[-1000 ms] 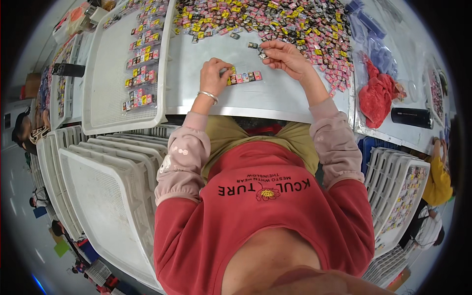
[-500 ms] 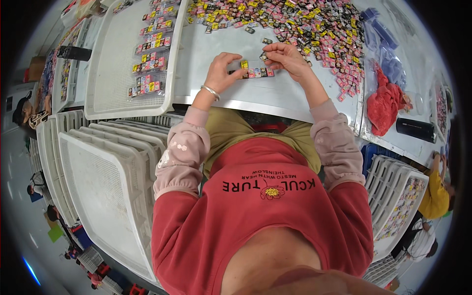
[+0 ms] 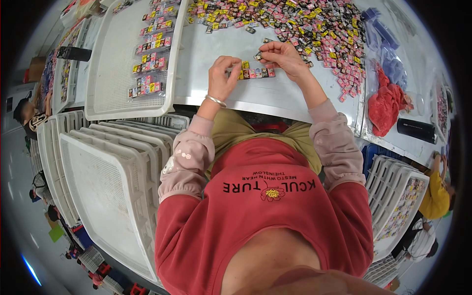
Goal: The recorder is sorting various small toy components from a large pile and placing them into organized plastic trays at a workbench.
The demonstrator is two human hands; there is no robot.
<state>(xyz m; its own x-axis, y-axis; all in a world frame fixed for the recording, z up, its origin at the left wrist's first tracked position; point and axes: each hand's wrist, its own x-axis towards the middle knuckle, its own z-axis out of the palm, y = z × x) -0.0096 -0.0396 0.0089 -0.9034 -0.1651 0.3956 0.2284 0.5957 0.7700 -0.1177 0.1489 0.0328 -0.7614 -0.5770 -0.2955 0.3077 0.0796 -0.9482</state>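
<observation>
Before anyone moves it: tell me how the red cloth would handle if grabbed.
The red cloth lies crumpled in soft folds, so it is probably floppy and light. It would likely bunch or drag when pushed, not roll. Nearby small packets might snag along.

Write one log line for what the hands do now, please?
left hand: touching short row of small colourful packets | right hand: pinching one small dark packet | surface: grey table

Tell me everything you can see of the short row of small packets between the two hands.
The row of packets lies flat on the pale grey table, a short straight line of small squarish pieces in pink, dark and yellow, edge to edge. The left hand touches its left end; the right hand holds another small piece just above its right part.
</observation>
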